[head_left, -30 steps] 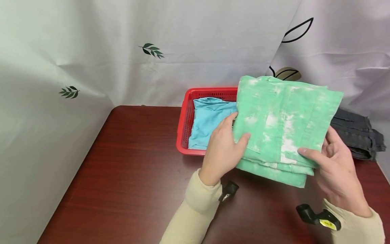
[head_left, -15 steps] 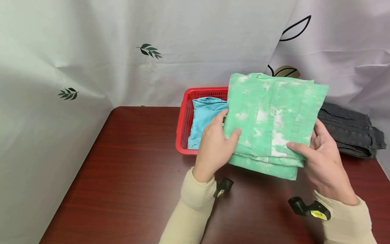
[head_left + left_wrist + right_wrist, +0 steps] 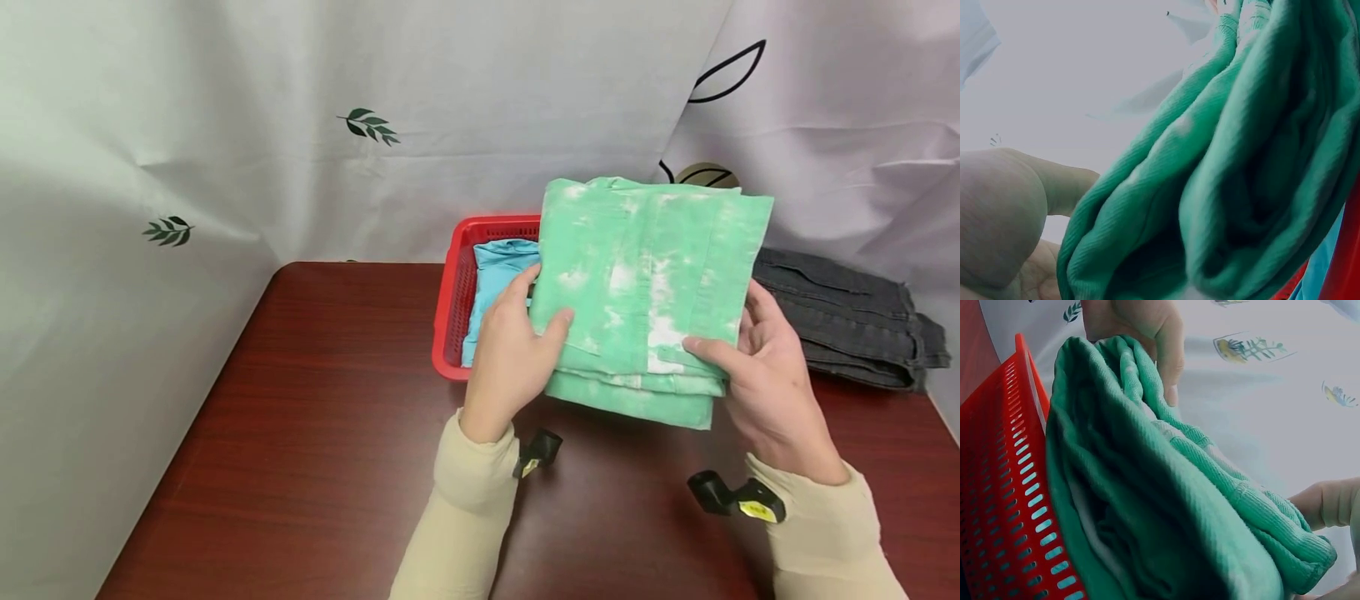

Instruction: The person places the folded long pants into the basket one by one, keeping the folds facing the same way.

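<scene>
A folded green-and-white denim garment [image 3: 637, 275], several layers thick, is held up in front of the red basket and covers most of it in the head view. My left hand [image 3: 513, 354] grips its left edge, thumb on the front face and fingers behind. On the opposite side my right hand [image 3: 776, 375] pinches the lower right edge, its thumb lying across the front. Thick folds of the garment [image 3: 1229, 150] fill the left wrist view. In the right wrist view the garment [image 3: 1147, 469] hangs close beside the basket's perforated wall [image 3: 997, 487].
Inside the red basket [image 3: 444, 325] lies a folded light blue cloth [image 3: 491, 279], partly hidden. A folded dark grey denim garment [image 3: 847, 312] rests on the table's right side. The dark red wooden table [image 3: 300, 433] backs onto a pale leaf-print curtain [image 3: 247, 100].
Both hands have carried the green garment leftward and slightly up, so it covers more of the basket and blue cloth. More of the dark grey garment shows on the right.
</scene>
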`<action>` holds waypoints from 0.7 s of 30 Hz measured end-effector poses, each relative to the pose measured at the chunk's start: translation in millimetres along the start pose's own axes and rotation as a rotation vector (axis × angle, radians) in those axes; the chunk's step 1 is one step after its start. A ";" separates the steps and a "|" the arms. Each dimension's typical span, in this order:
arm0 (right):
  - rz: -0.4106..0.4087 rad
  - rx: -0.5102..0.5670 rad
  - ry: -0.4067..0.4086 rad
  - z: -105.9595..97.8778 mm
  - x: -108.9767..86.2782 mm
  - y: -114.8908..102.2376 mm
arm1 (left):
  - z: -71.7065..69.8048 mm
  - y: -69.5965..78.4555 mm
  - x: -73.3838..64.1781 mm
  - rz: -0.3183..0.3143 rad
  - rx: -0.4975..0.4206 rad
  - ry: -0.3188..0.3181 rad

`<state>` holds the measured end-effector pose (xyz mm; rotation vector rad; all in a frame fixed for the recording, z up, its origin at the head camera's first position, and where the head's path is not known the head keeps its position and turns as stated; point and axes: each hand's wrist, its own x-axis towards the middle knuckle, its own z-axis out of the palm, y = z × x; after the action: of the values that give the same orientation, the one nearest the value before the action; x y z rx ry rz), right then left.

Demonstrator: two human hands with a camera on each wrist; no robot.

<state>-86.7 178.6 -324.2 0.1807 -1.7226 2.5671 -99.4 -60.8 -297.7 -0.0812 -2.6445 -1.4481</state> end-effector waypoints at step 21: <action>0.022 -0.070 0.028 23.1 12.7 6.6 | -14.0 -13.2 7.5 -0.011 0.015 0.069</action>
<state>-98.4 154.4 -320.1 0.1226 -1.8110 2.5072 -107.1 -79.8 -300.2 -0.0142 -2.6040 -1.4078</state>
